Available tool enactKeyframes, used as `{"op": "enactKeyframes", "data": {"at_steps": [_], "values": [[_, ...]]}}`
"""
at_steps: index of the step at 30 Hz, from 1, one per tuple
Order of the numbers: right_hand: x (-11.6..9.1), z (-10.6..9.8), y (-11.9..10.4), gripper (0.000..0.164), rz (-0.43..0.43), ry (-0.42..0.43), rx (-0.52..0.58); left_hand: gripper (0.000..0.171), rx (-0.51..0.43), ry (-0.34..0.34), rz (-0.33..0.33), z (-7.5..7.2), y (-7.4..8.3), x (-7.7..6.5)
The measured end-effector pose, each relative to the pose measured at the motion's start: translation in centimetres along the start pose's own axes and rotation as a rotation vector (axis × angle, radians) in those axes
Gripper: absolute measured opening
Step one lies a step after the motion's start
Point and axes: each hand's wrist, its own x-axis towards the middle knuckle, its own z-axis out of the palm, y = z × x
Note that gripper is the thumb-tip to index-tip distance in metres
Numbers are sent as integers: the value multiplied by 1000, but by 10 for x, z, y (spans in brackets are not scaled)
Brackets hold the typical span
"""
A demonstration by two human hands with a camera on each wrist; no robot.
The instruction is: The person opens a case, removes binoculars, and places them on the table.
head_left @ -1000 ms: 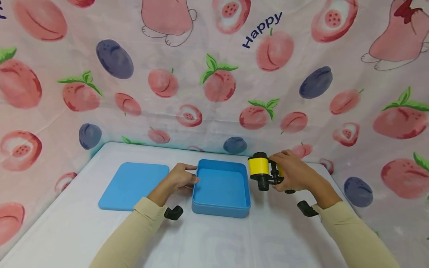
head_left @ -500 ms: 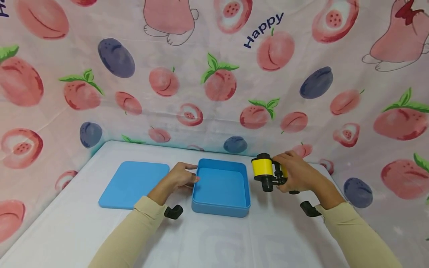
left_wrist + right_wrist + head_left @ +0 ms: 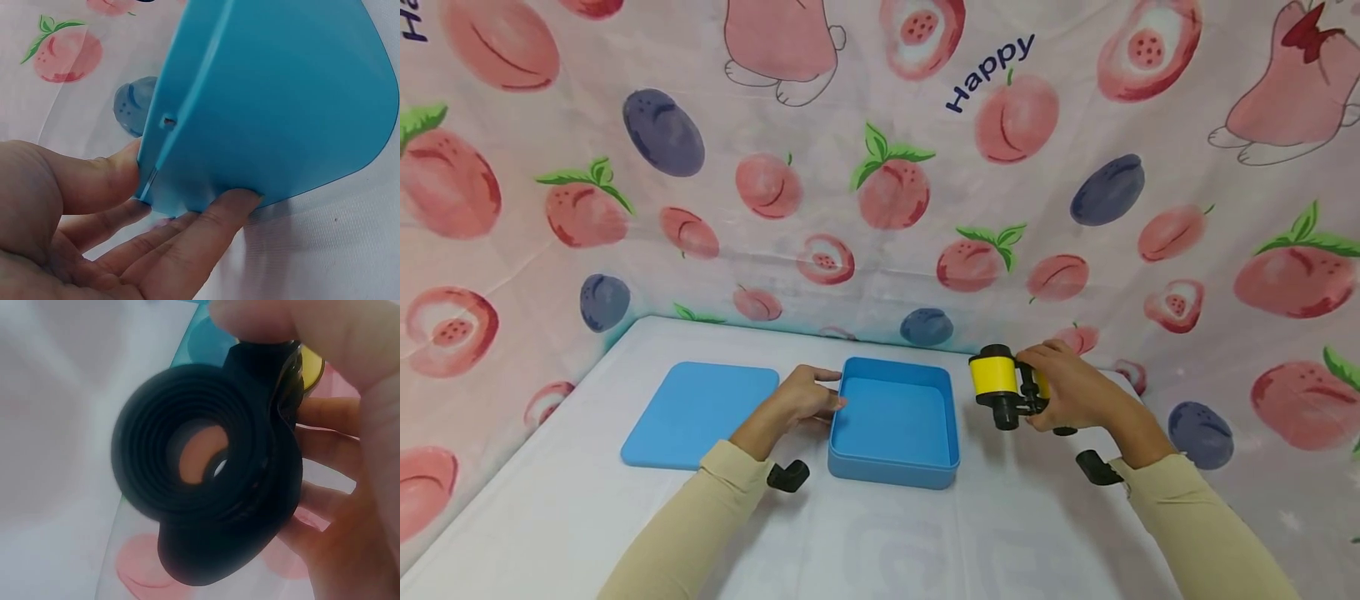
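My right hand [image 3: 1073, 390] grips a pair of yellow and black binoculars [image 3: 995, 377] just above the table, to the right of the box. In the right wrist view, a black eyepiece [image 3: 200, 444] faces the camera, with the thumb above it and the fingers round the far side. An open, shallow blue box [image 3: 891, 417] stands mid-table with nothing inside. My left hand [image 3: 805, 393] holds its left wall. The left wrist view shows the thumb [image 3: 103, 178] at the rim edge and fingertips against the outer wall [image 3: 281, 112].
A flat blue lid [image 3: 700, 417] lies on the white-covered table [image 3: 880, 542], left of the box and partly behind the left arm. Fruit-printed cloth [image 3: 850, 167] hangs behind the table and along its sides. A black wrist mount [image 3: 788, 476] sticks out under the left sleeve.
My right hand and the binoculars have drifted slightly to the right, away from the box. The left hand and the box stay where they were.
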Motion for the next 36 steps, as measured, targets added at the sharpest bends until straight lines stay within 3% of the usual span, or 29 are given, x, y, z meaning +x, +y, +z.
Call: {"op": "enactKeyframes", "data": {"at_steps": [36], "values": [[-9, 23, 14, 90, 23, -20, 61, 62, -7, 12, -32, 0, 1, 1]]}}
